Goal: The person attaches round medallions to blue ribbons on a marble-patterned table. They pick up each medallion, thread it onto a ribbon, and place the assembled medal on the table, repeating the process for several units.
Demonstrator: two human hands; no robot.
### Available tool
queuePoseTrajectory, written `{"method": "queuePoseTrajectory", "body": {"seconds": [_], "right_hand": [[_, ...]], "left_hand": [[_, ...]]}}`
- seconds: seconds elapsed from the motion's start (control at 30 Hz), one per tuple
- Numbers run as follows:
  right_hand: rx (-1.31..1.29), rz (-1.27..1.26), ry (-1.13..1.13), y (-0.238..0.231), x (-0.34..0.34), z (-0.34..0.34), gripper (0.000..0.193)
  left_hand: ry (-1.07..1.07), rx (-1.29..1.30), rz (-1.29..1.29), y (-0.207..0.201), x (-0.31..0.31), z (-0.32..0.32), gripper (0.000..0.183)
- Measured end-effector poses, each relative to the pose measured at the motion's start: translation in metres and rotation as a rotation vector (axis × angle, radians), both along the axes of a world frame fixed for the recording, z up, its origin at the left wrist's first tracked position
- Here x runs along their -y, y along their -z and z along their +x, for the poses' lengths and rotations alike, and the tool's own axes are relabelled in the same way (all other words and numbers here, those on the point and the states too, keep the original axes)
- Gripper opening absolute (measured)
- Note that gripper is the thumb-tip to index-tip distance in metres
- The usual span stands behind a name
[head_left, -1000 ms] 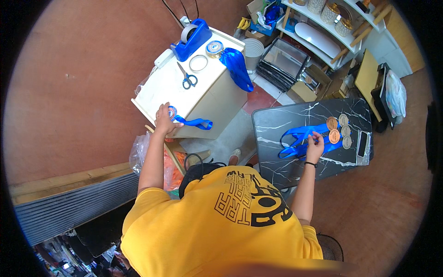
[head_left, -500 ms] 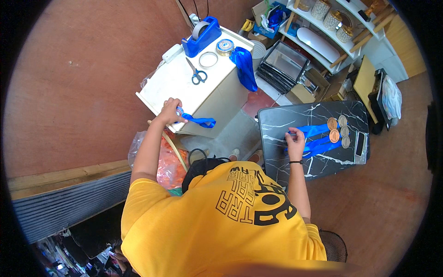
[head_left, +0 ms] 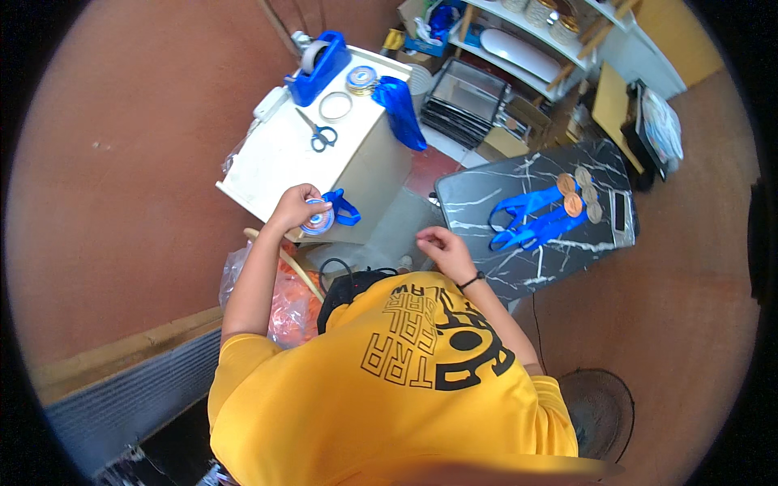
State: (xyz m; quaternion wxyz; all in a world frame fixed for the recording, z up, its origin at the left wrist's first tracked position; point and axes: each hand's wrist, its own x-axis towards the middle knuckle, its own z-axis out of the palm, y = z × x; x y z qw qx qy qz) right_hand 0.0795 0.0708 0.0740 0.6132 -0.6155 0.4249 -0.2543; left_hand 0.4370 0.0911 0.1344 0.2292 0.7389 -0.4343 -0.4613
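Left hand [head_left: 297,209] pinching a round medal [head_left: 318,221] at the near edge of a white cabinet [head_left: 279,158].
Fingers and thumb cover part of the medal; its blue ribbon [head_left: 348,212] bunches just beside it, the join hard to see. The right hand [head_left: 444,249] hovers by the black table [head_left: 470,194], fingers curled; whether they hold anything cannot be told. On the cabinet, a medal stack [head_left: 361,78] hides its lower pieces. The shelf unit [head_left: 527,34] is cut off above.

Yellow shirt [head_left: 324,397] (bold black lettering [head_left: 442,377]), dark wristband [head_left: 472,280]
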Motion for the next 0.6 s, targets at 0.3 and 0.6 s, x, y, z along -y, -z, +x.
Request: {"method": "queuePoseTrajectory", "body": {"seconds": [0.3, 0.6], "right_hand": [[0.228, 0.278, 0.127, -0.068, -0.007, -0.005, 0.025], [0.544, 0.353, 0.377, -0.136, -0.038, -0.080, 0.024]], "left_hand": [[0.158, -0.582, 0.071, -0.016, 0.019, -0.165, 0.021], [0.900, -0.821, -0.276, -0.029, 0.061, -0.224, 0.066]]}}
